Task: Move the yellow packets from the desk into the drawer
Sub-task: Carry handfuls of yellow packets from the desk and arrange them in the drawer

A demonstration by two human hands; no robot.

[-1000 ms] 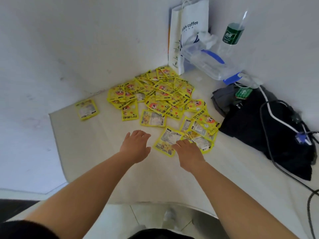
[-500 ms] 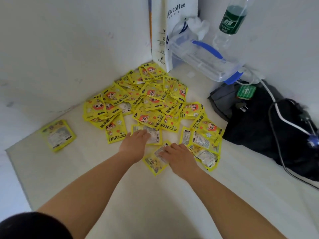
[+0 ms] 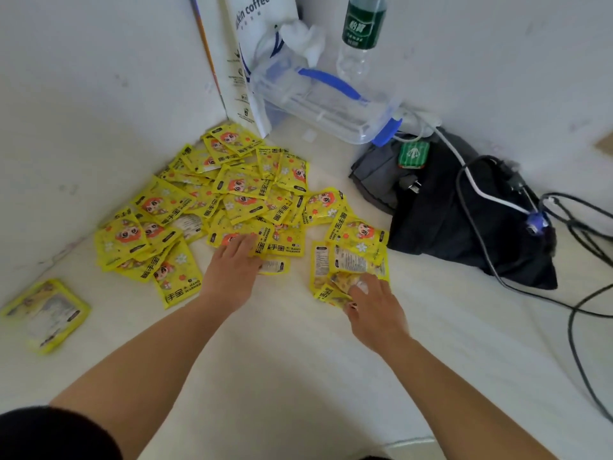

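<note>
Your left hand [image 3: 232,273] lies palm down, fingers straight, with the fingertips resting on the near edge of the main heap of yellow packets [image 3: 232,197]. It grips nothing. Your right hand [image 3: 376,308] is at its 3 o'clock, well apart, with fingers bent over the nearest packet of a small cluster [image 3: 353,257]. The fingertips are blurred and the thumb is at the packet's near edge. Cannot tell whether you pinch it or only press on it.

Main heap: many overlapping packets, mostly printed face up, spreading from the left hand toward 10 through 12 o'clock, up to the wall corner. Small cluster: a few packets, some back side up, at 12 o'clock of the right hand, just beside the heap. One lone packet [image 3: 46,315] lies at 9 o'clock of the left hand, well apart. All rest on the white desk [image 3: 298,376].

12 o'clock, past the heap: white paper bag [image 3: 247,44] upright in the corner, clear plastic box [image 3: 318,101] with a blue handle beside it, water bottle [image 3: 363,28] behind the box. 2 o'clock of the right hand: black bag [image 3: 464,224], with cables [image 3: 578,313] across and beside it.
</note>
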